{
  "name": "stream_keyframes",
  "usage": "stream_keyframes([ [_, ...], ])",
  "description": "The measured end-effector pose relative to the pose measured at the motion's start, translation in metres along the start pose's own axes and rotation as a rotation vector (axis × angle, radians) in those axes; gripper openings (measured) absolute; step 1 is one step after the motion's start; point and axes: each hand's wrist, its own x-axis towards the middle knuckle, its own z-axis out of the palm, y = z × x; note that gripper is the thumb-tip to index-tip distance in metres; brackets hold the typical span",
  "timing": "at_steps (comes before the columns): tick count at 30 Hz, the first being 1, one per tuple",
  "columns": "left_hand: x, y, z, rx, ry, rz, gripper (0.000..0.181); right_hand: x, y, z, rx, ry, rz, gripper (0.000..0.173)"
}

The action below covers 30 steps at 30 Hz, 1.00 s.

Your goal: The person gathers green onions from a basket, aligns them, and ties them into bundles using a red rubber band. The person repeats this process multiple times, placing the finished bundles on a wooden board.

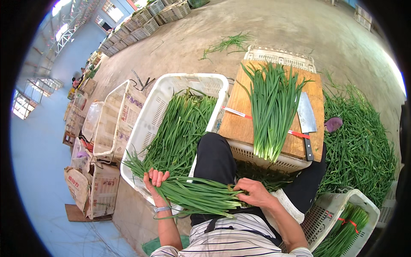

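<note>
A loose bunch of garlic chives (199,194) lies crosswise over my lap. My left hand (156,183), with a metal watch on the wrist, grips its leafy end. At the pale stem ends, the bent fingers of my right hand (255,192) pinch some stalks; the fingertips are partly hidden. Before me, a second bunch of chives (273,109) rests on a wooden cutting board (236,127), over a red and white tie strip (236,111). A cleaver (306,112) with a black handle lies right of that bunch. The board sits on an upturned plastic crate (279,57).
Left of my knee stands a white plastic crate (196,77) holding chives (186,128). A heap of loose leaves (359,144) covers the floor at right. Near my right elbow, another crate (327,215) holds red-tied chives (345,229). Stacked crates (138,29) line the far left.
</note>
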Motion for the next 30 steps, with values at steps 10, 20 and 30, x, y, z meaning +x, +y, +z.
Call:
stream_keyframes([
  [10,-0.004,0.006,0.006,0.031,0.066,0.0,0.026,-0.034,-0.041,-0.073,0.116,0.35,0.168,0.013],
  [20,0.012,0.001,-0.031,-0.028,0.064,-0.169,0.032,-0.052,0.016,-0.038,-0.23,0.188,0.326,0.018],
  [30,0.013,0.006,-0.039,-0.006,0.127,-0.204,0.032,-0.055,-0.004,0.01,0.139,0.312,0.501,0.03],
])
